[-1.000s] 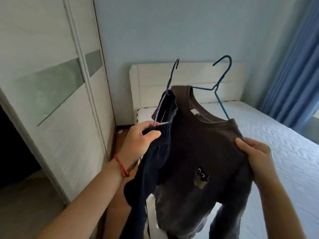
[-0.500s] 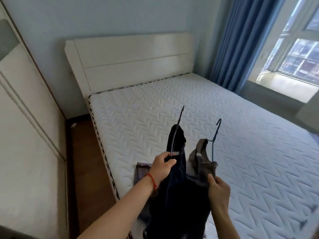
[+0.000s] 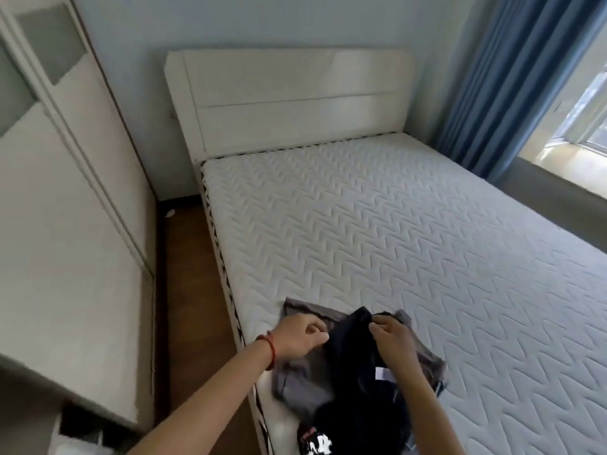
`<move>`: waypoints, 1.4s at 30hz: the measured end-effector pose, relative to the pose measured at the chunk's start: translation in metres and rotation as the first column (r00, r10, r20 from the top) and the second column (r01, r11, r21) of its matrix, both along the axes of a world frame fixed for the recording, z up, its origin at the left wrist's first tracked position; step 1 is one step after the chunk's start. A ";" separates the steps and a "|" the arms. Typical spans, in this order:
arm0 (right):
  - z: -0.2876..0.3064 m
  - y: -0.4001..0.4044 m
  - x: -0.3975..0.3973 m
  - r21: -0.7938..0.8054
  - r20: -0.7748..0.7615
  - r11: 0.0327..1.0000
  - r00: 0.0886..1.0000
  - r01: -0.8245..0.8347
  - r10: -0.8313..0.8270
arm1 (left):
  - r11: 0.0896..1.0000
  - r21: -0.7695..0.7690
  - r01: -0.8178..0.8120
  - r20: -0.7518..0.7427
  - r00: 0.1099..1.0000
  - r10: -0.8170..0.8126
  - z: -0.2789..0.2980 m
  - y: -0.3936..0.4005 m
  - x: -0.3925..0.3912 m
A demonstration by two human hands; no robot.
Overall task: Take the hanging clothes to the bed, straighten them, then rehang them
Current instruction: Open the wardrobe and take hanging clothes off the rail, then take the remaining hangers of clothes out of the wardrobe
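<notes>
A pile of clothes lies on the near left corner of the bed (image 3: 394, 224). A grey-brown sweatshirt (image 3: 299, 379) is at the bottom, with a dark navy garment (image 3: 351, 356) bunched on top. My left hand (image 3: 299, 334), a red string at its wrist, rests on the sweatshirt with fingers curled at the navy garment's edge. My right hand (image 3: 391, 336) pinches the top of the navy garment. The hangers are hidden among the cloth. A black piece with a white print (image 3: 313, 440) shows at the bottom edge.
A white wardrobe (image 3: 65, 224) lines the left side, with a narrow strip of wooden floor (image 3: 187, 290) between it and the bed. The white headboard (image 3: 289, 100) stands at the back wall. Blue curtains (image 3: 512, 77) and a window are at the right.
The clothes went from being held up in the air to lying on the mattress corner. Both hands came down with them, and the hanger hooks are no longer visible.
</notes>
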State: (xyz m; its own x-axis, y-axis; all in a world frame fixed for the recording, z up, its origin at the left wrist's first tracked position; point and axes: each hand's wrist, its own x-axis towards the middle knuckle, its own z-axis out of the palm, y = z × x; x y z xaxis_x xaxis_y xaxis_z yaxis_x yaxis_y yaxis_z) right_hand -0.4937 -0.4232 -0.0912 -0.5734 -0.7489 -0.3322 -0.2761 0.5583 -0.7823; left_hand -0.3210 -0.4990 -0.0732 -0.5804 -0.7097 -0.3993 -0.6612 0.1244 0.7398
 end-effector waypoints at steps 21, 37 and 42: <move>0.203 -0.076 0.471 -0.424 -0.427 -0.202 -0.002 -0.883 0.904 | 0.188 -0.765 -0.616 0.004 0.288 0.958 0.172 0.159 0.451; 0.450 -0.202 0.716 -0.536 -0.633 -0.152 0.276 -0.831 0.723 | -0.266 -0.945 -0.191 -0.245 -0.128 0.961 0.371 0.199 0.544; 0.459 -0.234 0.765 -0.517 -0.694 -0.036 0.394 -0.855 0.602 | -0.285 -0.947 -0.152 -0.248 -0.223 0.943 0.392 0.224 0.552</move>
State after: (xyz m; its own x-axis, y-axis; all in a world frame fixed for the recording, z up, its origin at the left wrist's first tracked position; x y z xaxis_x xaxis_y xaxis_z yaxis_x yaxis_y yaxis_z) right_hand 0.2711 -0.6568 0.3677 0.5261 -0.5830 0.6192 -0.3228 -0.8105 -0.4888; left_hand 0.2315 -0.2754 0.3185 0.6214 -0.2761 0.7333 -0.5840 -0.7871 0.1986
